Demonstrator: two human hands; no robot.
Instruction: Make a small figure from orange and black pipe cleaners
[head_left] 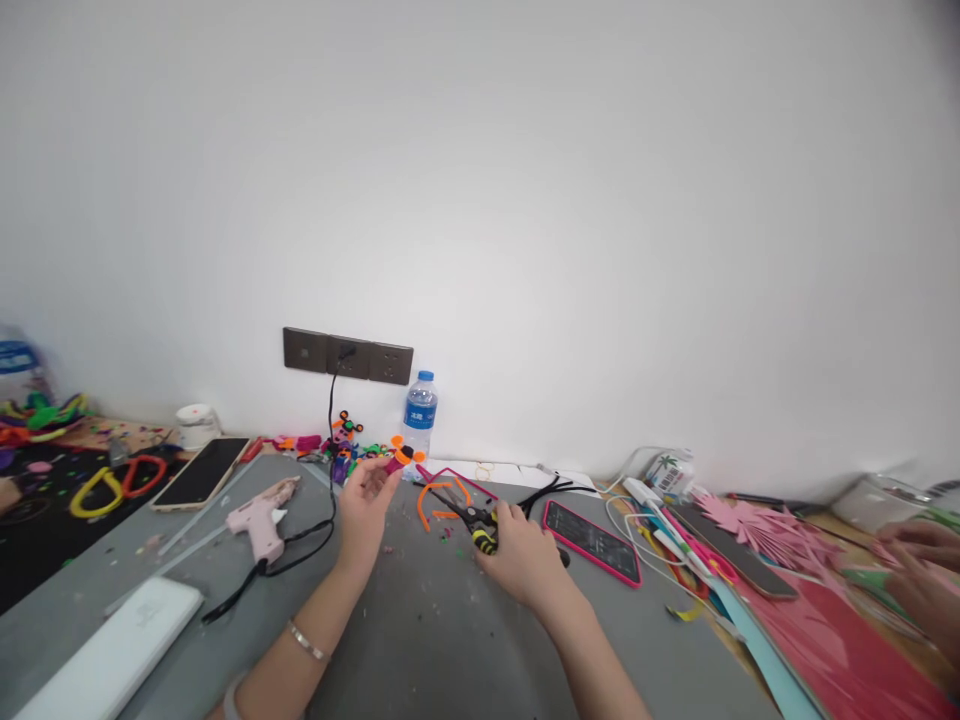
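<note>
Between the fingertips of my left hand [366, 505] is a small orange and magenta pipe-cleaner figure [403, 456] with round orange ears, held up above the mat. My right hand [521, 550] is closed around the black-and-yellow handles of a pair of pliers [482, 538]. The pliers' jaws point up and left, close to bent orange pipe cleaners [426, 505] on the mat. A magenta pipe cleaner [469, 480] lies behind them, and black pipe cleaners [553, 488] lie just beyond my right hand.
A pink glue gun [259, 525] with a black cord rests left of my left arm, near a white power bank [112, 655]. A water bottle [420, 415] stands by the wall. A pink-cased phone [592, 542] lies right. Another person's hands [926, 570] work at far right.
</note>
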